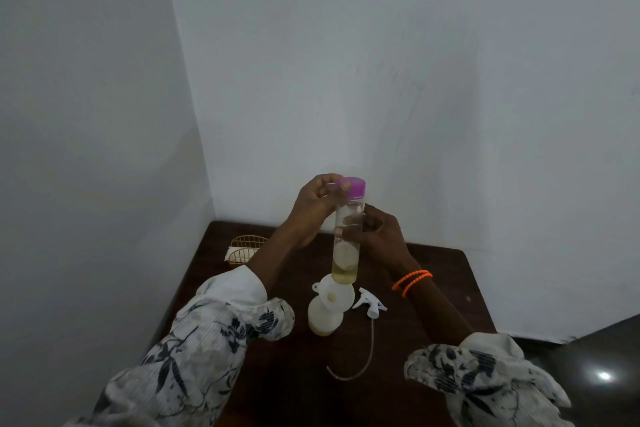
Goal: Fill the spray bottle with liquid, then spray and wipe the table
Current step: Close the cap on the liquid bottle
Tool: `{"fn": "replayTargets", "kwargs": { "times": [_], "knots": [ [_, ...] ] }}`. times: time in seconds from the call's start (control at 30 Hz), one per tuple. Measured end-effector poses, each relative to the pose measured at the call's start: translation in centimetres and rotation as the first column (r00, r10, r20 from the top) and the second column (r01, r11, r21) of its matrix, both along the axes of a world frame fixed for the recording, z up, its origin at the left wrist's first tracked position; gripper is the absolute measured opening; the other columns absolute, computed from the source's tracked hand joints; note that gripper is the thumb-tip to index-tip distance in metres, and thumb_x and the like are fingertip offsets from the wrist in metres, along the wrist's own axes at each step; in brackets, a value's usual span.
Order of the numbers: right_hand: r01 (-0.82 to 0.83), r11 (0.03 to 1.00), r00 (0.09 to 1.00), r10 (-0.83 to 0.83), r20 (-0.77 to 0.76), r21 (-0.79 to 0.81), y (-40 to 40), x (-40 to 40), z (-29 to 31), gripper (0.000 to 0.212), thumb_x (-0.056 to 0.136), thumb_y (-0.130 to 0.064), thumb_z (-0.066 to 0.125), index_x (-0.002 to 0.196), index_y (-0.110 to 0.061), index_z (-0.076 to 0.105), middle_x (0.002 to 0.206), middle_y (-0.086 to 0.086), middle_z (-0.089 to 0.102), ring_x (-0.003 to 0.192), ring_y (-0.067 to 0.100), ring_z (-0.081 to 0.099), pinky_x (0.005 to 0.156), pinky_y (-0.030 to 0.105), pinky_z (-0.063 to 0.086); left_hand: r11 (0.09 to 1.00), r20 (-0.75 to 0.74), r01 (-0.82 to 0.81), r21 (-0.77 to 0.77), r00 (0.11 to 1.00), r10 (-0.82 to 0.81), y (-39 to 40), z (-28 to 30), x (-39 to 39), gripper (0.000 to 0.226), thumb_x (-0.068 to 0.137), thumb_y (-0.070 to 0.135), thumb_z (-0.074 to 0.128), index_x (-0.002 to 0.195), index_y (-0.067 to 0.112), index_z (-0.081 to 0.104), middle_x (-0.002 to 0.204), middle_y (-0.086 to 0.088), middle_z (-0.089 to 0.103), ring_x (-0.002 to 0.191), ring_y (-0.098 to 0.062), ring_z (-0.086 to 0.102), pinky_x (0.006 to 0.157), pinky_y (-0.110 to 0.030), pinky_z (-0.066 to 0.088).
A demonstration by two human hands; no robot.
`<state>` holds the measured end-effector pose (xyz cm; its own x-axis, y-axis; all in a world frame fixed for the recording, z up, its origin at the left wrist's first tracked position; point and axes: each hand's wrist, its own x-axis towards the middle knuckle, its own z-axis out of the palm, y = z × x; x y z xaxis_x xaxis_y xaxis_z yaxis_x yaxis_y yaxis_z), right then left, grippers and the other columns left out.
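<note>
**Purple-capped bottle held up over the funnel**

Purple plastic tops the clear bottle (348, 229) that we hold upright above the table, both forearms raised from floral sleeves and meeting in the middle. Our left hand (317, 208) comes in from the left with wrist bent, our right hand (375, 236) from the right, an orange bracelet (412, 281) on its wrist.

Below us the dark wooden table (433, 291) sits in a corner of plain pale walls. On it the white spray bottle (325, 317) stands with a white funnel (337, 295) in its neck, directly under the held bottle. The detached sprayer head (370, 303) lies just right of it, its tube curling nearward. A gold wire basket (247, 250) sits at the far left.

Our left fingertips pinch the purple cap (352, 187); our right fingers wrap closed around the bottle's middle. Yellowish liquid fills its lower part.
</note>
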<state>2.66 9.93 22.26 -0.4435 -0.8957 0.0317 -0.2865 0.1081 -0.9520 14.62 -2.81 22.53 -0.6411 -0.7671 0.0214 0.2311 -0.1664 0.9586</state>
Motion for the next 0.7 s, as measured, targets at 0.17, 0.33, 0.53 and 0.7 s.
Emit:
{"fn": "replayTargets", "kwargs": {
  "times": [0.17,0.33,0.53,0.7],
  "knots": [
    [0.008,1.0,1.0,-0.008,0.024,0.002,0.0,0.0,-0.2,0.049,0.067,-0.025,0.093,0.113,-0.022,0.073,0.103,0.001,0.078,0.096,0.017,0.076,0.084,0.051,0.063,0.998,-0.024,-0.01,0.061,1.0,0.011,0.0,-0.1,0.3,0.032,0.106,0.036,0.053,0.111,0.013,0.074,0.115,-0.011,0.077,0.117,-0.03,0.07,0.102,-0.036,0.056],
    [0.009,1.0,1.0,-0.009,-0.001,-0.008,-0.2,0.3,-0.2,0.046,0.068,-0.025,0.093,0.11,-0.023,0.073,0.104,0.0,0.078,0.097,0.017,0.075,0.087,0.051,0.062,0.991,0.058,0.067,-0.116,0.996,-0.061,0.7,0.4,0.3,0.056,0.081,0.068,0.073,0.117,0.025,0.075,0.118,-0.004,0.077,0.115,-0.022,0.071,0.099,-0.033,0.058],
    [0.034,0.999,0.997,-0.032,0.072,-0.022,-0.3,0.2,-0.2,0.044,0.072,-0.019,0.09,0.113,-0.018,0.073,0.104,0.004,0.078,0.095,0.019,0.076,0.084,0.051,0.063,0.998,0.002,-0.014,-0.056,1.0,0.014,0.1,0.2,0.2,0.036,0.094,0.046,0.069,0.114,0.016,0.072,0.118,-0.013,0.075,0.114,-0.028,0.07,0.109,-0.053,0.051],
    [0.054,0.998,0.999,-0.054,0.005,-0.012,-0.7,0.2,-0.2,0.048,0.069,-0.028,0.092,0.112,-0.022,0.072,0.103,-0.001,0.078,0.095,0.014,0.075,0.085,0.048,0.063,0.971,0.085,-0.073,-0.227,0.992,0.094,1.1,0.8,0.0,0.057,0.079,0.061,0.075,0.119,0.02,0.075,0.112,0.0,0.079,0.108,-0.017,0.074,0.098,-0.037,0.059]
  ]
}}
